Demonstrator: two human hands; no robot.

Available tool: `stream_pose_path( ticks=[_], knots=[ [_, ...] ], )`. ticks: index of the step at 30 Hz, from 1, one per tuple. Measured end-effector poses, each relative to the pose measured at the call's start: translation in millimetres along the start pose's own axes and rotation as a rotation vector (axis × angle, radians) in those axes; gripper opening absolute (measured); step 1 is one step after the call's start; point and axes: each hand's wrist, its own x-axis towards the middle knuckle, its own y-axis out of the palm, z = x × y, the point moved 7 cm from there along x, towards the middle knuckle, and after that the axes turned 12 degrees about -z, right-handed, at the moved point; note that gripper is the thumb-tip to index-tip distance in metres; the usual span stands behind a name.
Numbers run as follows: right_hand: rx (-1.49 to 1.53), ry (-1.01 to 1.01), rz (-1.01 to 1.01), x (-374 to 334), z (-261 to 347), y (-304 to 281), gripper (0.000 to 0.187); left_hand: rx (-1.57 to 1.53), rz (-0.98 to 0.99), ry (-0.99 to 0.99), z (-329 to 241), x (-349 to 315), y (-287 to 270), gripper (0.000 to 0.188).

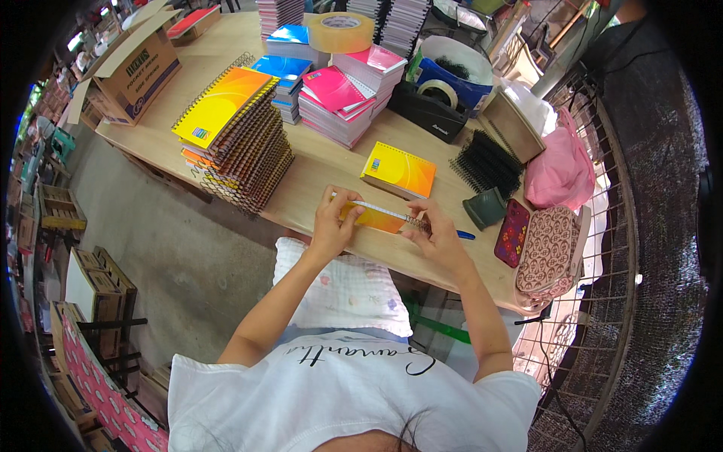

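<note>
A small yellow-orange notebook (382,221) stands tilted on its edge at the near side of the table, its punched edge upward. My left hand (334,226) pinches its left end between thumb and fingers. At the right end my right hand (437,238) is closed on a dark spiral binding coil (416,223) at the holes; how far the coil passes through them is too small to tell. Just beyond lies a short stack of unbound yellow notebooks (399,169). A blue pen (466,235) rests beside my right hand.
Spiral-bound yellow notebooks (226,113) are piled high on the left. Behind stand pink notebooks (339,98), blue notebooks (290,68), a tape roll (341,34) and a cardboard box (135,71). Rightward are black coils (488,162), a dark cup (484,209), a phone (512,233) and a patterned pouch (552,245).
</note>
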Motion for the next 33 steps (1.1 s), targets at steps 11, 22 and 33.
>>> stream_pose_path(
  ticks=[11,22,33],
  knots=[
    [-0.342,-0.286,0.011,2.4,4.5,2.7,0.027,-0.035,0.024,-0.033,-1.4,-1.8,1.9,0.016],
    [-0.338,0.020,-0.210,17.3,-45.0,-104.0,0.046,0.014,0.031,0.150,2.6,0.1,1.7,0.050],
    [0.356,0.019,0.410,14.5,-10.1,5.0,0.029,-0.070,0.118,0.216,-0.4,6.3,5.3,0.056]
  ],
)
